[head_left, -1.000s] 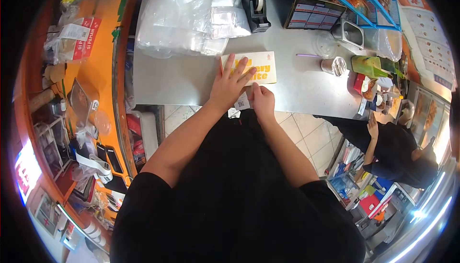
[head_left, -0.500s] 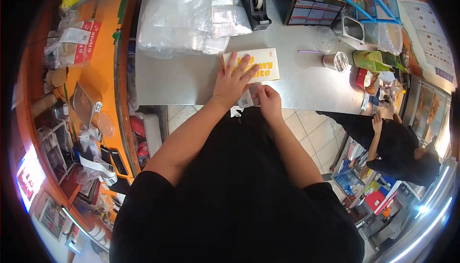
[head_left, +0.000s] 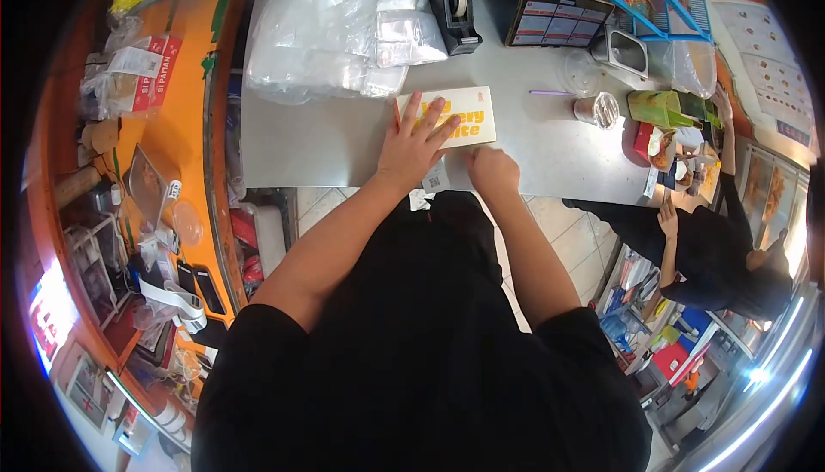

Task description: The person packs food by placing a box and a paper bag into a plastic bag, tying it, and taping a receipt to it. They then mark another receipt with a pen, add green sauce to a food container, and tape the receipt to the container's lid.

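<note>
A white box with yellow lettering [head_left: 479, 113] lies on the metal counter in front of me. My left hand [head_left: 411, 147] is pressed flat on its left half with the fingers spread. Just below the box's lower right edge, my right hand [head_left: 493, 169] is closed; whatever its fingers pinch, if anything, is hidden. Between the two hands, a small paper label with a square printed code [head_left: 436, 180] hangs at the box's near side. How it is attached does not show.
Clear plastic bags [head_left: 314, 29] and a black tape dispenser [head_left: 455, 21] sit at the back. Rightward are a tablet [head_left: 561, 18], a purple straw [head_left: 548, 92], a lidded cup [head_left: 596, 110] and a green container [head_left: 655, 108]. A co-worker [head_left: 730, 253] leans over the counter's right end.
My right hand has shifted slightly right, away from the label, and turned so its back faces up. My left hand stays on the box. The co-worker's far arm now reaches up along the counter's end.
</note>
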Motion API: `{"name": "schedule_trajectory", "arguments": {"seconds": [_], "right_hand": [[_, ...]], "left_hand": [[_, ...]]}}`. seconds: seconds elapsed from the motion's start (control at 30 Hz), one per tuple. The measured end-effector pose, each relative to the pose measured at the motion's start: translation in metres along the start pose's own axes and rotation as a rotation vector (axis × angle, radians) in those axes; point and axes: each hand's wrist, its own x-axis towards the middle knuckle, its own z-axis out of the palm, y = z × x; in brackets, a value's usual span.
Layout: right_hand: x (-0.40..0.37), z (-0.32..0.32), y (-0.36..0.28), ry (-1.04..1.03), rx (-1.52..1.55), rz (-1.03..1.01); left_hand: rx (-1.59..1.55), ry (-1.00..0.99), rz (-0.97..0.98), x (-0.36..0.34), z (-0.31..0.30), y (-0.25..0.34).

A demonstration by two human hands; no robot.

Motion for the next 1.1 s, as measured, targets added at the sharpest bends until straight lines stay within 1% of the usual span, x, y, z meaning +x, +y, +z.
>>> {"name": "schedule_trajectory", "arguments": {"seconds": [0.03,0.1,0.13,0.2,0.23,0.3,0.33,0.4,0.43,0.5,0.53,0.57,0.6,0.63,0.67,0.7,0.77,0.8,0.87,0.93,0.97,1.03,1.07,1.1], "right_hand": [[-0.008,-0.018,-0.003,0.004,-0.001,-0.007],[-0.024,-0.055,-0.008,0.033,0.309,-0.073],[-0.018,-0.055,-0.005,0.024,0.309,-0.083],[-0.004,-0.051,0.000,0.527,0.285,-0.401],[0.004,-0.041,0.003,0.524,0.291,-0.394],[0.023,-0.027,0.005,0.350,0.437,-0.452],[0.027,-0.025,0.004,0.354,0.442,-0.458],[0.025,-0.019,-0.003,0.356,0.506,-0.353],[0.021,-0.019,-0.007,0.345,0.512,-0.354],[0.013,-0.024,-0.010,0.486,0.387,-0.296],[0.008,-0.015,-0.005,0.493,0.388,-0.294],[-0.003,-0.001,0.000,0.555,0.563,-0.183],[-0.017,0.009,0.003,0.611,0.739,-0.065],[-0.036,0.004,0.005,0.301,0.824,0.019],[-0.050,-0.001,0.005,-0.012,0.899,0.106],[-0.056,0.010,0.004,-0.009,0.910,0.122],[-0.069,0.037,-0.003,0.145,0.526,-0.246],[-0.065,0.038,-0.012,0.148,0.528,-0.237],[-0.042,0.033,-0.033,0.289,0.358,-0.204],[-0.036,0.037,-0.036,0.306,0.363,-0.193],[-0.034,0.038,-0.035,0.276,0.388,-0.173],[-0.032,0.037,-0.035,0.245,0.426,-0.147],[-0.032,0.035,-0.035,0.225,0.438,-0.148],[-0.032,0.033,-0.036,0.203,0.449,-0.148]], "left_hand": [[0.004,0.005,-0.004,0.001,-0.001,-0.001],[-0.008,0.037,0.018,0.000,-0.001,-0.002],[-0.004,0.033,0.006,0.000,0.000,-0.001],[-0.048,0.035,-0.015,0.000,0.001,0.001],[-0.003,0.051,0.001,0.000,0.000,0.001],[0.006,0.064,0.017,0.001,-0.001,0.001],[0.012,0.076,0.016,0.002,-0.001,0.000],[-0.025,0.050,-0.014,0.002,0.000,0.000],[-0.072,0.026,-0.032,0.000,0.000,0.002],[-0.085,0.024,-0.036,-0.003,-0.002,0.005],[-0.096,0.035,-0.034,0.002,-0.006,0.005],[-0.092,0.037,-0.029,0.004,-0.011,0.007],[-0.060,-0.043,-0.062,0.005,-0.026,0.014],[-0.028,-0.127,-0.093,0.008,-0.038,0.017],[-0.025,-0.136,-0.081,0.014,-0.049,0.015],[-0.001,-0.174,-0.056,0.020,-0.059,0.013],[0.014,-0.222,-0.018,0.028,-0.057,0.009],[0.004,-0.233,0.021,0.042,-0.048,0.002],[0.005,-0.241,0.061,0.058,-0.046,-0.004],[-0.103,-0.363,0.028,0.075,-0.060,-0.005],[-0.091,-0.364,0.036,0.076,-0.069,-0.005],[-0.170,-0.168,-0.026,0.058,-0.092,-0.003],[-0.163,-0.176,-0.019,0.044,-0.099,-0.004],[-0.170,-0.056,-0.118,0.025,-0.103,-0.006]]}}
